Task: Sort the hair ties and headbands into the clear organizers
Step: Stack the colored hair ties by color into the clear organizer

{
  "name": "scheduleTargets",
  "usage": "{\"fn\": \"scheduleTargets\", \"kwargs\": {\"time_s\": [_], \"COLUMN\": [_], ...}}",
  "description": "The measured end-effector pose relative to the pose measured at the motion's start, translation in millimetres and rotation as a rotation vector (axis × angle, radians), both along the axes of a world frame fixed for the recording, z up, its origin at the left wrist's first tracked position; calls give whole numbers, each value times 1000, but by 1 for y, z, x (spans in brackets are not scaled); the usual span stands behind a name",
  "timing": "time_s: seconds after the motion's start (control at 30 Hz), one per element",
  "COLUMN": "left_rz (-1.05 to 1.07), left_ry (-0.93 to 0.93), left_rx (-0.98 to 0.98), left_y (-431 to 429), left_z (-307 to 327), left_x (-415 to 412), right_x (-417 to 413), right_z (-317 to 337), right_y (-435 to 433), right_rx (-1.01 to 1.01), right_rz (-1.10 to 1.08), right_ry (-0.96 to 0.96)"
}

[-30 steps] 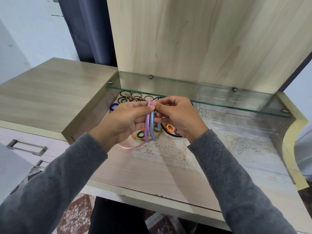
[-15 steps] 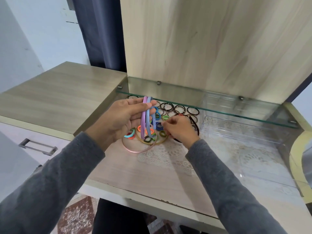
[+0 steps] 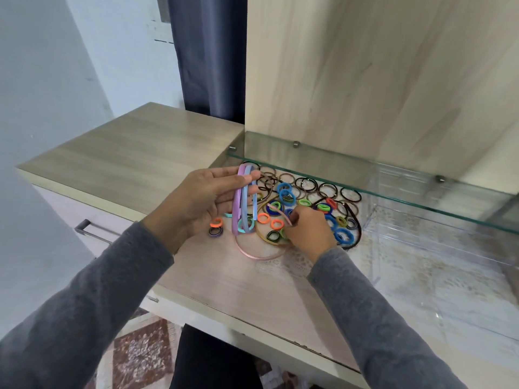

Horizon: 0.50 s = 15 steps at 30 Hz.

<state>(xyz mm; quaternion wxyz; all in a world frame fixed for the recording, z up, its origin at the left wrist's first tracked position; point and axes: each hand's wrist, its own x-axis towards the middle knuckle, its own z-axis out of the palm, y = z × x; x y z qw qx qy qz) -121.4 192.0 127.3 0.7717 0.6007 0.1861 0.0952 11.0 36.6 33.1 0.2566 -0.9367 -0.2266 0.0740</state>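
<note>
Now left hand [image 3: 207,203] grip clamps headbands [image 3: 242,203] upright; right hand [image 3: 309,230] pinches pink headband [image 3: 254,255] (organizer [image 3: 438,242] beside).

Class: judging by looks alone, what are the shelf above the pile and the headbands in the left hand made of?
Shelf: probably glass, clear with a greenish edge and metal pegs. Headbands in the left hand: likely matte plastic, since the thin bands hold a stiff curve.

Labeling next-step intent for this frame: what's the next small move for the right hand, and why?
Probably lift the pink headband out of the pile and pass it to the left hand. The right hand is pinching one end of it among the hair ties, while the left hand already holds a purple headband and a blue headband upright. The clear organizer looks empty.
</note>
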Motion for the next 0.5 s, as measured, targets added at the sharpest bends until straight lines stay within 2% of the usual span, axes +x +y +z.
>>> {"fn": "scheduleTargets", "kwargs": {"time_s": [0.33, 0.4, 0.5], "left_rz": [-19, -20, -19], "left_ry": [5, 6, 11], "left_rx": [31, 40, 48], "left_y": [3, 3, 3], "left_z": [-3, -4, -5], "left_x": [1, 2, 3], "right_x": [25, 22, 12], "right_z": [7, 6, 9], "right_y": [-34, -40, -50], "right_rx": [-71, -64, -2], "right_rz": [10, 94, 351], "right_ry": [-138, -208, -292]}}
